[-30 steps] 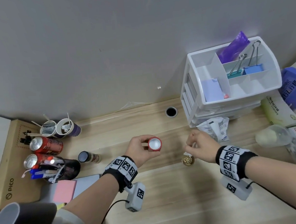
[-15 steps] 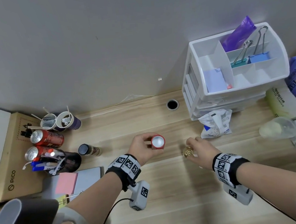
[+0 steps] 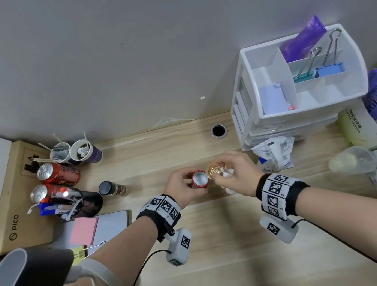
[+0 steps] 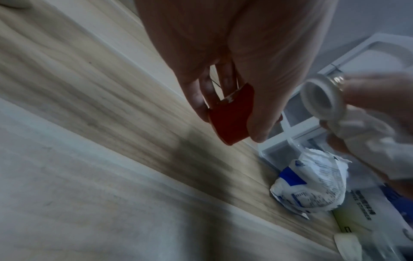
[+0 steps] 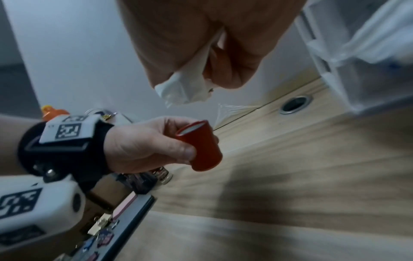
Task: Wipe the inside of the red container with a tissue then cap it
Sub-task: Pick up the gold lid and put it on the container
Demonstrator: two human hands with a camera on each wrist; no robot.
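Observation:
My left hand [image 3: 186, 183] grips the small red container [image 3: 200, 179] just above the wooden desk, with its open mouth and pale inside facing up. My right hand [image 3: 220, 169] pinches the gold cap [image 3: 214, 170] right beside the container's rim, and a crumpled white tissue [image 3: 227, 172] is bunched in the same hand. In the left wrist view the cap [image 4: 321, 98] shows its white hollow underside to the right of the container [image 4: 232, 114]. The right wrist view shows the tissue [image 5: 185, 90] hanging from my fingers above the container [image 5: 201, 146]; the cap is hidden there.
A white drawer organiser [image 3: 292, 113] stands at the back right with a crumpled packet [image 3: 275, 152] in front of it. A clear bottle [image 3: 351, 160] lies at the right. Cans, cups, a pen holder and a small dark-capped jar [image 3: 110, 188] crowd the left. A cable hole [image 3: 218, 130] sits near the wall.
My right hand has lifted the gold cap off the desk and brought it left to the container's rim. The left hand keeps holding the container in about the same place.

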